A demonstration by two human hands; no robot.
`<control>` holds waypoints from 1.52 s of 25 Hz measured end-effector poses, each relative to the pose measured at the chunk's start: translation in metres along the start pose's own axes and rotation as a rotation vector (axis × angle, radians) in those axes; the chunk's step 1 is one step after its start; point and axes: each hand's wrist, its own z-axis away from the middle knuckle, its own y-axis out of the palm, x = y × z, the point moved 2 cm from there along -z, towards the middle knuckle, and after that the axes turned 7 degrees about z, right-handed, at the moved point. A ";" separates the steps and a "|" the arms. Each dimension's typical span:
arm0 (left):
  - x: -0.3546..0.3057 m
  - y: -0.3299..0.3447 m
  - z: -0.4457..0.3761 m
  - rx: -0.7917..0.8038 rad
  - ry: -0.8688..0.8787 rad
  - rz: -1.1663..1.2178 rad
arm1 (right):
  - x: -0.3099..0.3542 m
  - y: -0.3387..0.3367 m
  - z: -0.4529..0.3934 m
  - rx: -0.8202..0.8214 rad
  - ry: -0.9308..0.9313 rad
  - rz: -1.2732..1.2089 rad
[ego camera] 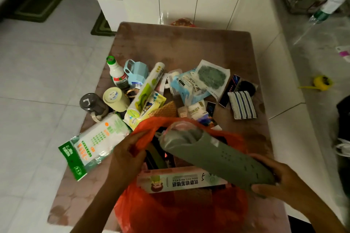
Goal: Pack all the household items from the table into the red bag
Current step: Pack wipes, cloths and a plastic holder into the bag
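The red bag (pixel 181 212) sat at the near end of the table (pixel 189 43), mouth open. The left hand (pixel 126 155) gripped the bag's rim & held it wide. The right hand (pixel 280 181) gripped the end of a long grey-green holder (pixel 212 155), tipped nose-down into the bag, only partly in. A pink box (pixel 180 179) was in there too, w/ a few dark things I couldn't make out.

So packing looked just begun. Lots was left on the table: a white bottle w/ green cap (pixel 116 73), blue cup (pixel 135 72), wrap roll (pixel 145 91), big white-green pack (pixel 92 143), grey jar (pixel 92 106), striped cloth (pixel 242 105), small packs etc.
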 end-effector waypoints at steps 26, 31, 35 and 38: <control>0.022 -0.014 -0.002 0.057 0.014 0.107 | 0.092 0.107 -0.222 -0.341 0.022 0.666; 0.007 -0.021 -0.009 0.168 0.131 0.057 | 0.056 0.137 -0.270 -0.237 0.324 0.671; 0.005 -0.022 -0.002 0.150 0.133 0.085 | 0.071 0.131 -0.258 -0.400 0.202 0.259; 0.020 -0.025 -0.002 0.059 0.061 0.050 | 0.090 0.105 -0.203 -0.317 -0.113 -0.113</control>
